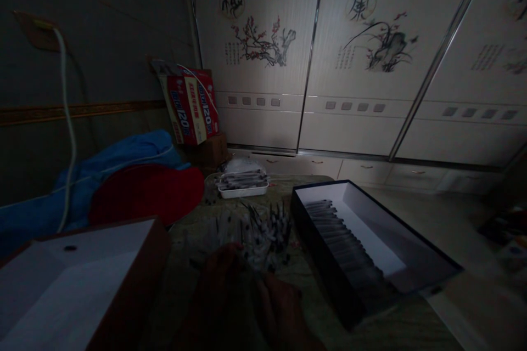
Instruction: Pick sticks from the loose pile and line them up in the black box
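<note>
The picture is very dark. My left hand is low in the middle, its fingers drawn together in a pinch. Beside it my right hand has its fingers curled closed, pointing toward the left one. What lies between the fingers is too dark to make out. Just beyond both hands, slim pen parts, clear with dark ends, lie loose in a heap on the table. To the right, an open dark-edged box holds a row of pens laid side by side along its left wall.
A white tray full of pen-like pieces stands at the table's far end. An open box with a white inside is at lower left. Behind it are a red round stool seat and blue cloth. A red carton stands by the wardrobe.
</note>
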Tool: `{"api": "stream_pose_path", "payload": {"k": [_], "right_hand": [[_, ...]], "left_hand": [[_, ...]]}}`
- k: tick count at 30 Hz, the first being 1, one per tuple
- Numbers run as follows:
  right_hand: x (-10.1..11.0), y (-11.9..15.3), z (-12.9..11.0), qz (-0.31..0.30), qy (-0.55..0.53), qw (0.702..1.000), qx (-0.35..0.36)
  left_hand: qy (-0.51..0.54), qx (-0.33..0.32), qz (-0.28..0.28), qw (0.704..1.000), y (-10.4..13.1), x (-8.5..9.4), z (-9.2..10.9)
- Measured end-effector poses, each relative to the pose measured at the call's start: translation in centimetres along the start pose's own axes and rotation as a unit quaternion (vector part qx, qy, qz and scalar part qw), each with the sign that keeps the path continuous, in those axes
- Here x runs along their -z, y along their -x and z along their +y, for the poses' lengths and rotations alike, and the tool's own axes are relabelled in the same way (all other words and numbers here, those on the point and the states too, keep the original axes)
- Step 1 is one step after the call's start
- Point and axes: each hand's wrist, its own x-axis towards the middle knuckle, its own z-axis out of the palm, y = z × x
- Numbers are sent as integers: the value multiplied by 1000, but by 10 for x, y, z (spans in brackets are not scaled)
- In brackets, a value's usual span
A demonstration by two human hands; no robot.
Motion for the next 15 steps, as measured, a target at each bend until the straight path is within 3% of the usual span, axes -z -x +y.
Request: {"api": "stream_pose_path", "payload": {"k": [5,10,13,15], "right_hand": [[-4,-4,-8,25,-224,967,-115],[-11,-9,-6,-33,-457,861,-219],[-10,-12,-3,-81,-513,821,-238],[-7,-14,-1,-88,-506,823,-242]], "left_hand": [[27,-2,-10,1000,2,-3,7],[30,26,-7,999,-7,2,-5],[16,20,-4,1000,-9,4,-9],[-21,4,-7,1000,-8,3,-7]]}}
